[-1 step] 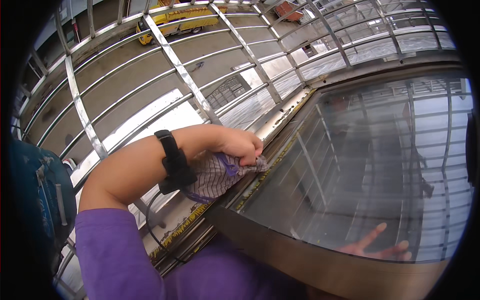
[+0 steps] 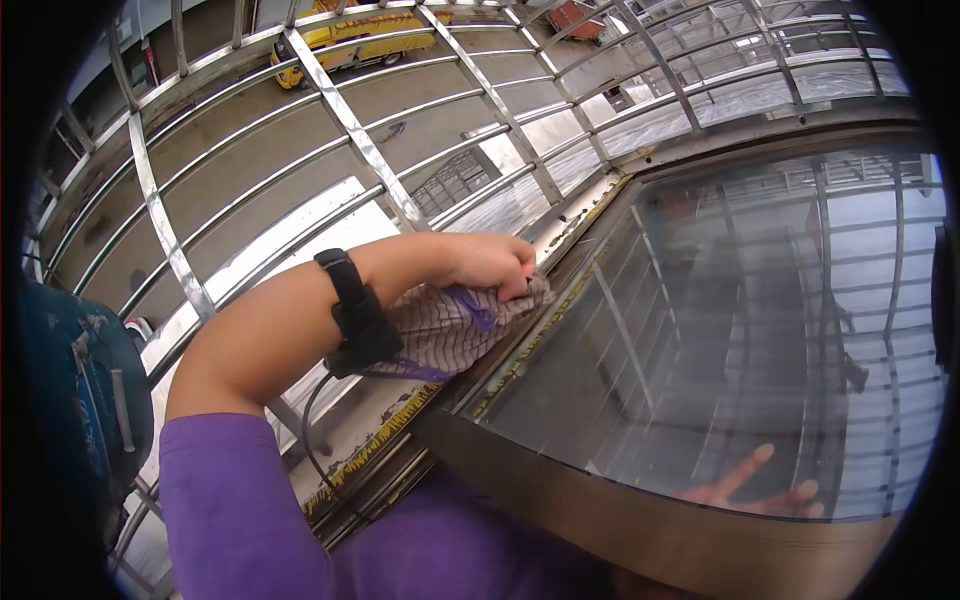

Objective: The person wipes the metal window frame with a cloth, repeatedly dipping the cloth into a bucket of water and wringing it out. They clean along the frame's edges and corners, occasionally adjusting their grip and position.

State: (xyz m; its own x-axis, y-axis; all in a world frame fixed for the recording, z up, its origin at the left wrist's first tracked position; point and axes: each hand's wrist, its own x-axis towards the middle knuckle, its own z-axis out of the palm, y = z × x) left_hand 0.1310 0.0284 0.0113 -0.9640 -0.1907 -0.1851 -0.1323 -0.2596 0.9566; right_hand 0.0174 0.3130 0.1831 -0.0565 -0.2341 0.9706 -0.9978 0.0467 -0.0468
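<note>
From the purple sleeve at left my left arm reaches across, and my left hand is closed on a bunched striped cloth with purple trim. Part of that cloth hangs below the wrist, over the metal window track beside the pane. A framed glass pane fills the right side. At its lower edge, the stretched, spread fingers of my right hand show through the glass or in it; the rest of this hand is hidden by the frame.
Metal safety bars enclose the far side, with a yellow truck on the ground far below. Worn yellow strips line the sill. A black strap with a cord circles my left forearm. A teal object stands at far left.
My left hand and the cloth have shifted slightly up and to the right along the track. The right-hand fingers look the same.
</note>
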